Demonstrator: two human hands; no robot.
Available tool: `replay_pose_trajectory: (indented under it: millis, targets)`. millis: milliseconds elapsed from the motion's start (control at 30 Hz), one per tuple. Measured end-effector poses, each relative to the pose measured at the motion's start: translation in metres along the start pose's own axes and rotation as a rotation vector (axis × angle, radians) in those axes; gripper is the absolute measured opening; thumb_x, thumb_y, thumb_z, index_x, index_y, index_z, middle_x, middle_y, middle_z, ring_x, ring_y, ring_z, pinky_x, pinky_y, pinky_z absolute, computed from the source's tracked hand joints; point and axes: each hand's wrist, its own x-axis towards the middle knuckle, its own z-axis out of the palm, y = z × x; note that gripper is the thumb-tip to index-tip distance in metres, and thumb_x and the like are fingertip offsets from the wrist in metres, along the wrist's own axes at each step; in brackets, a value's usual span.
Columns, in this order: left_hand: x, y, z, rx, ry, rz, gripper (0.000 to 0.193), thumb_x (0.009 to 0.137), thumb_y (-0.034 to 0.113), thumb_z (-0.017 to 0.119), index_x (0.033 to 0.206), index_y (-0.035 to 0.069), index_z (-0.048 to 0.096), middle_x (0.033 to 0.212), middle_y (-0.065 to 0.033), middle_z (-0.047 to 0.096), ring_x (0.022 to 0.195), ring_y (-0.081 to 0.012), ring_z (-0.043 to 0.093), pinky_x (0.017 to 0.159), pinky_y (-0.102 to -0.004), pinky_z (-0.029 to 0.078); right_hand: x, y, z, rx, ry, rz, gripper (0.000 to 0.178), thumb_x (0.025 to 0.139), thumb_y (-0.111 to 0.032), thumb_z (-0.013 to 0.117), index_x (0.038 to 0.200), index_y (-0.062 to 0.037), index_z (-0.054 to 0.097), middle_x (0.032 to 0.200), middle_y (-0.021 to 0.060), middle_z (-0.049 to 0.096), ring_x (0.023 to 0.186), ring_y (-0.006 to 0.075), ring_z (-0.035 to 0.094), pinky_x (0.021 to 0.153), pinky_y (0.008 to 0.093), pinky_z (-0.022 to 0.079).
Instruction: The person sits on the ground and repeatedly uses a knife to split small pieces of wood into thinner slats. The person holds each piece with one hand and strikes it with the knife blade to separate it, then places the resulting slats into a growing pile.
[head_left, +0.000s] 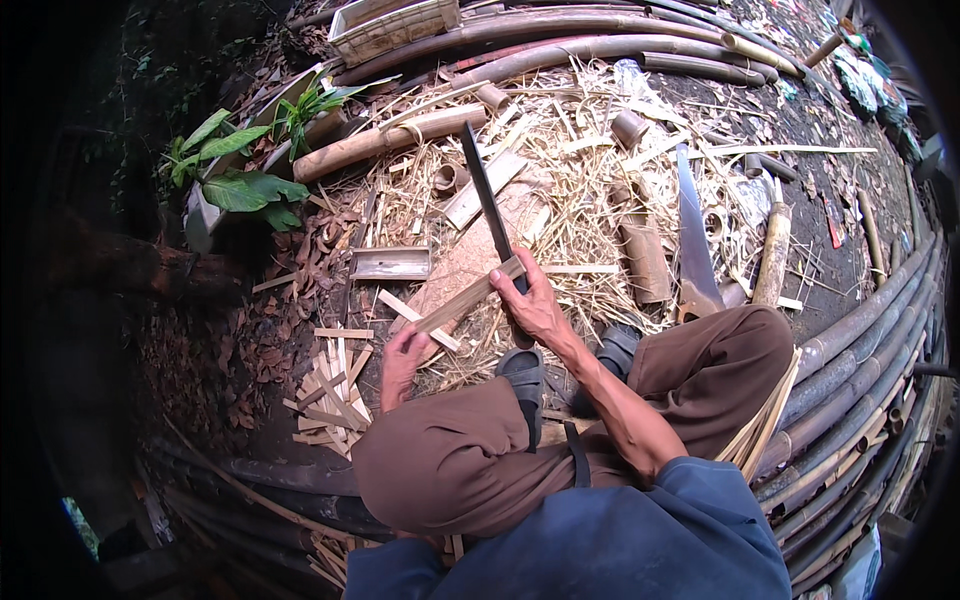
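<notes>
A flat bamboo slat (460, 304) lies slantwise between my two hands. My left hand (403, 362) pinches its lower left end. My right hand (537, 305) is closed round a long knife with a dark straight blade (484, 190), which points up and away to the left. The thumb of that same hand presses on the slat's upper right end, so the slat crosses the knife near its handle. Below my left hand is a loose pile of cut bamboo slats (338, 392). Another pale slat (418, 320) rests on the ground just beyond it.
A handsaw (693, 235) stands by my right knee, near bamboo pieces (645, 262). Shavings (570, 180) cover the ground ahead. Long bamboo poles (850, 350) lie at right, others at the back by a plastic crate (390, 30). A half-split bamboo piece (390, 264) lies left.
</notes>
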Motion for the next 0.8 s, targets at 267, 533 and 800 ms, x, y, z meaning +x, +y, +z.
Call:
replay_pose_trajectory:
  millis: [267, 533, 800]
  targets:
    - [0.017, 0.105, 0.085, 0.423, -0.356, 0.368, 0.046, 0.080, 0.023, 0.076, 0.119, 0.003, 0.062, 0.105, -0.0139, 0.067, 0.096, -0.0196, 0.064, 0.082, -0.0299, 0.051, -0.009, -0.013, -0.005, -0.246, -0.205, -0.209, 0.051, 0.090, -0.026, 0.067, 0.134, -0.0079, 0.047, 0.076, 0.0041, 0.058, 0.070, 0.0141, 0.053, 0.064, 0.0295, 0.045]
    - [0.062, 0.050, 0.099, -0.176, 0.100, 0.327, 0.030, 0.096, 0.021, 0.061, 0.120, 0.003, 0.061, 0.089, -0.0003, 0.061, 0.079, -0.0069, 0.054, 0.073, -0.0229, 0.046, -0.020, -0.028, -0.019, -0.391, -0.136, 0.187, 0.057, 0.092, -0.025, 0.059, 0.145, -0.0103, 0.042, 0.100, 0.0177, 0.068, 0.079, 0.0188, 0.063, 0.074, 0.0337, 0.051]
    - [0.060, 0.048, 0.126, -0.477, -0.004, 0.366, 0.039, 0.102, 0.043, 0.044, 0.087, 0.008, 0.053, 0.078, 0.0034, 0.041, 0.075, -0.0079, 0.037, 0.071, -0.0238, 0.030, -0.028, -0.020, -0.005, 0.169, -0.255, 0.313, 0.055, 0.102, -0.041, 0.043, 0.151, -0.0187, 0.030, 0.065, -0.0020, 0.046, 0.050, 0.0072, 0.041, 0.044, 0.0216, 0.037]
